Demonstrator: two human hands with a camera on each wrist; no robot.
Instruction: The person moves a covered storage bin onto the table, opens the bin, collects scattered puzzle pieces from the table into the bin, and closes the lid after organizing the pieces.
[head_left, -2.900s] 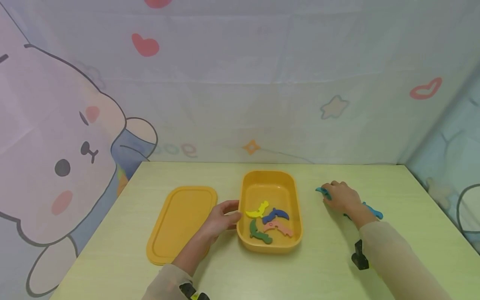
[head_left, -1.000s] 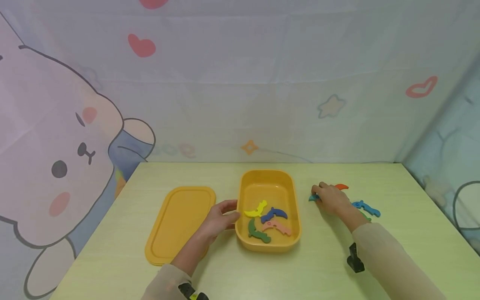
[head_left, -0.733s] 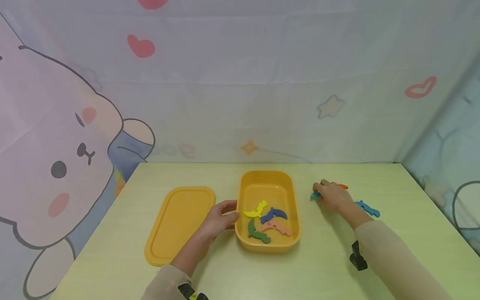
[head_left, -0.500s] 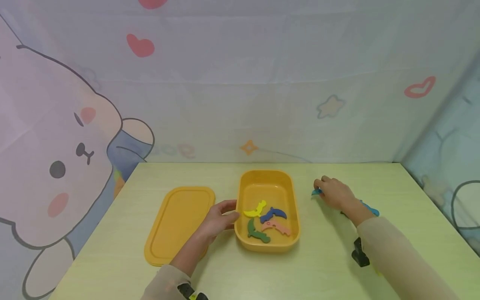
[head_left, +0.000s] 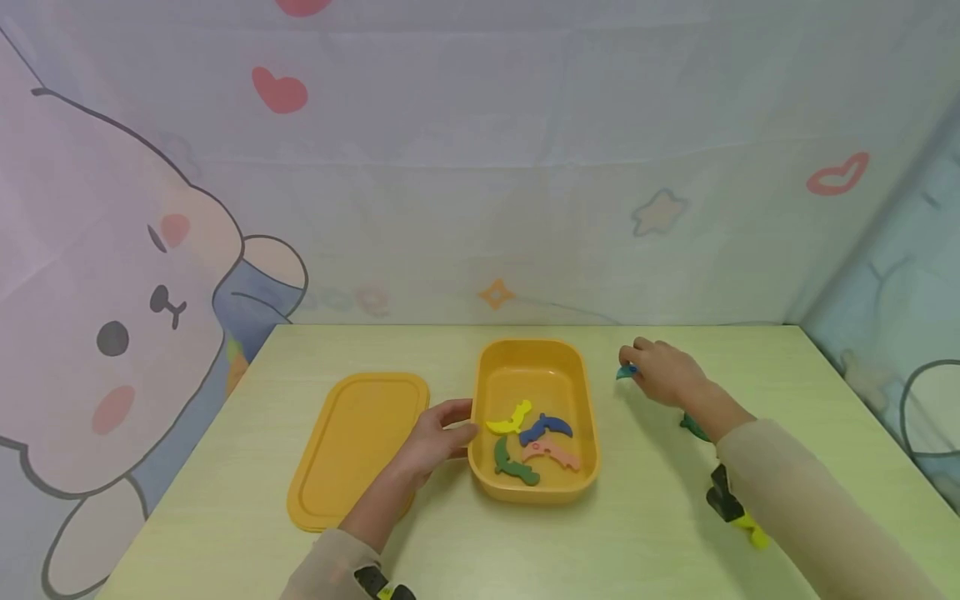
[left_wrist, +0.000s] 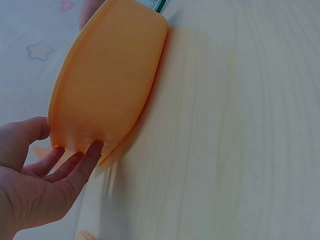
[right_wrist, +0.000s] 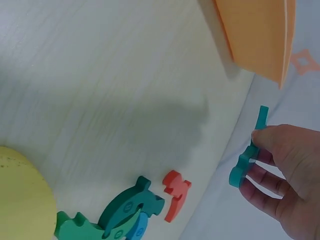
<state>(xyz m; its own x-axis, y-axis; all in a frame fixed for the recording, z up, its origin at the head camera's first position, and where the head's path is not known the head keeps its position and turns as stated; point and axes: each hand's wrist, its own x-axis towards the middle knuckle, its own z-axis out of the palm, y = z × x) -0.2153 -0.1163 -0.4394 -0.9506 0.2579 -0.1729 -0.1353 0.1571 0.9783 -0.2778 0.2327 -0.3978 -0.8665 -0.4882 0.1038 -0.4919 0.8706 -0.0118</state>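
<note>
My left hand (head_left: 438,437) rests at the left wall of the yellow box (head_left: 536,493), thumb at the rim and fingertips against the outer side. Inside that box lie curved toy pieces: a yellow one (head_left: 512,419), a blue one (head_left: 546,428), a pink one (head_left: 552,452) and a green one (head_left: 514,467). To the box's right, my right hand (head_left: 667,375) pinches a teal curved toy piece (right_wrist: 245,161) between thumb and fingers, above the table. In the head view, only one end of that piece shows past the fingertips.
A yellow lid (head_left: 360,450) lies left of the box. Beneath the right arm are more pieces: dark green (right_wrist: 125,205), light green (right_wrist: 77,227), blue (right_wrist: 137,230), red (right_wrist: 176,192) and a yellow one (head_left: 752,531). A printed cloth (head_left: 450,167) hangs behind the table.
My right hand has risen with the teal piece and shifted slightly left. Its forearm now covers the blue and red pieces, while the yellow piece by the sleeve has come into view. The left hand stays put.
</note>
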